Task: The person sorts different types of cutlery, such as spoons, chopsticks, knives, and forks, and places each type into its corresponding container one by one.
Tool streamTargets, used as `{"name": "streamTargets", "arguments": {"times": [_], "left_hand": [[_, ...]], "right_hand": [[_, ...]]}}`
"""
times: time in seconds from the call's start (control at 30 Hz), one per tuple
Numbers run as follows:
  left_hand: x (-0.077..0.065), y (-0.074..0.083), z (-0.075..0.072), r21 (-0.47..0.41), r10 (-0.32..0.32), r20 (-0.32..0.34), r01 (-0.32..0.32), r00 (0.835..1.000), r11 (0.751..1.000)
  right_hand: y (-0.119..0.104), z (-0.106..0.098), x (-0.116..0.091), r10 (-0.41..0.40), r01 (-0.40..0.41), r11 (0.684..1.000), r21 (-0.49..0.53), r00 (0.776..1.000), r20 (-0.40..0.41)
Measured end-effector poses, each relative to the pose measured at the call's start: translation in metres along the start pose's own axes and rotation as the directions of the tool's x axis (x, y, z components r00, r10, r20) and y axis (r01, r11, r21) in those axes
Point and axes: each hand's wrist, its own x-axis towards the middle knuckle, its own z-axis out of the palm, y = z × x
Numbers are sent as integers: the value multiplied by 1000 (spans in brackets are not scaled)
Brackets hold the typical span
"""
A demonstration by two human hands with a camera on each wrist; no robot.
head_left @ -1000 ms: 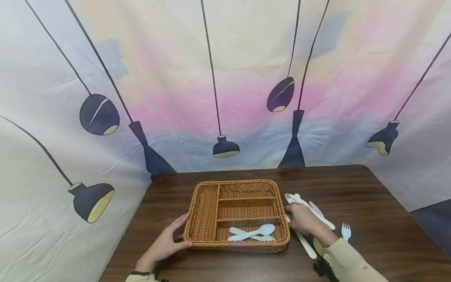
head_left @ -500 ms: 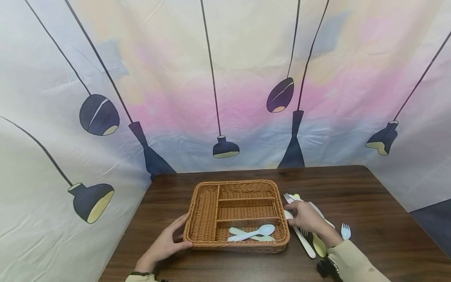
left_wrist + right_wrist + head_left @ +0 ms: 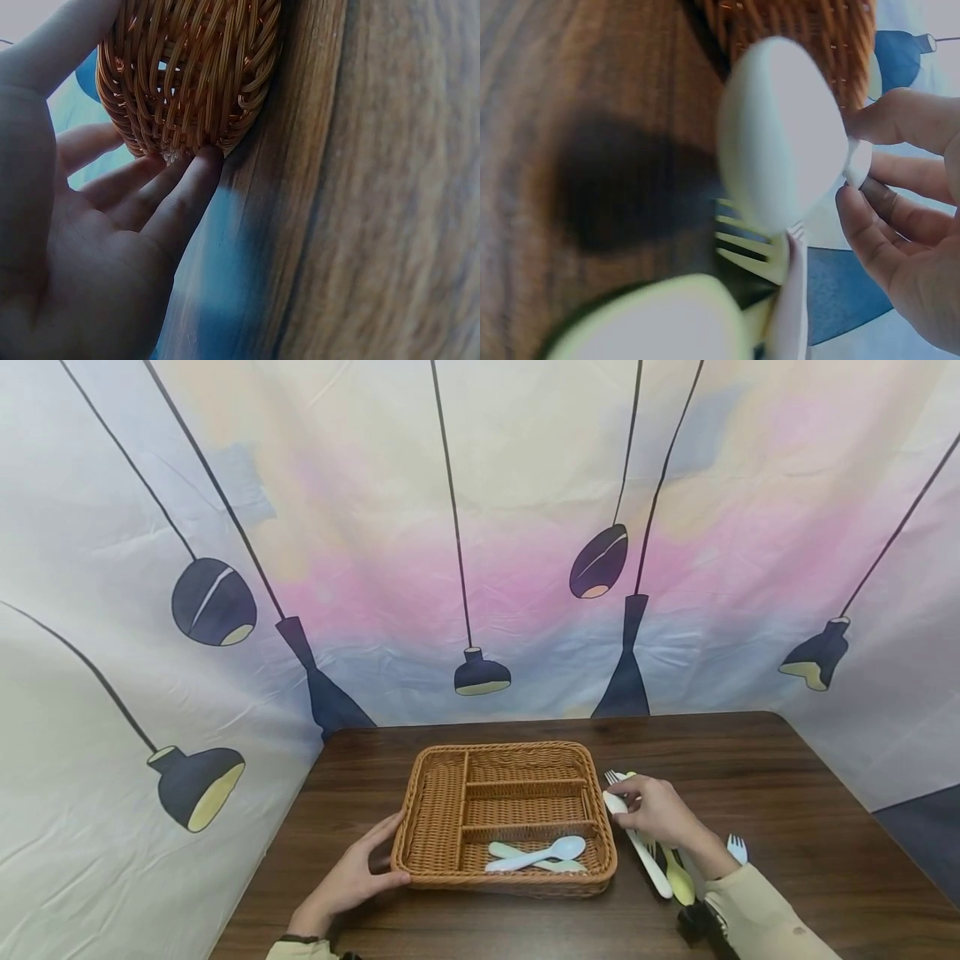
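My right hand (image 3: 662, 812) pinches a white spoon (image 3: 649, 863) between thumb and fingers, just right of the wicker basket (image 3: 501, 882). In the right wrist view, one rounded end of the spoon (image 3: 780, 127) looms close to the camera while the fingers hold its far part. Below it are a yellow-green fork (image 3: 754, 247) and a rounded yellow-edged piece (image 3: 660, 322). My left hand (image 3: 356, 878) holds the basket's left side, thumb at the front corner; in the left wrist view its fingertips touch the weave (image 3: 187, 75). A light-blue spoon (image 3: 536, 855) crosses a pale-green piece of cutlery (image 3: 504, 850) in the front compartment.
A dark wooden table (image 3: 750, 760) bears everything. Right of the basket lie a yellow spoon (image 3: 681, 885) and more cutlery partly hidden under my right hand. A light-blue fork (image 3: 738, 848) lies farther right. A printed cloth (image 3: 525, 610) hangs behind.
My right hand has moved slightly right and up in the head view, shifting the white spoon with it and uncovering the yellow spoon. My left hand and the basket have stayed put.
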Motion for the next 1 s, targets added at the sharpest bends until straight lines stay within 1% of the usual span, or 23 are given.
{"name": "streamTargets", "arguments": {"times": [0.1, 0.23, 0.33, 0.57, 0.73, 1.0], "left_hand": [[0, 1, 0, 1, -11, 2, 11, 1000, 1000], [0, 1, 0, -3, -2, 5, 2, 1000, 1000], [-1, 0, 1, -3, 4, 7, -4, 1000, 1000], [0, 0, 0, 3, 12, 7, -12, 1000, 1000], [1, -1, 0, -2, 18, 5, -18, 1000, 1000], [0, 0, 0, -12, 19, 1, -19, 1000, 1000]], "right_hand": [[1, -4, 1, -29, 29, 1000, 9, 999, -27], [1, -7, 1, -51, 53, 998, 35, 997, -52], [1, -10, 1, -50, 53, 997, 53, 997, -59], [-4, -19, 2, -55, 57, 998, 16, 995, -81], [-10, -23, 6, -73, 78, 996, 43, 991, -111], [-19, -23, 13, -112, 119, 991, 62, 988, -107]]}}
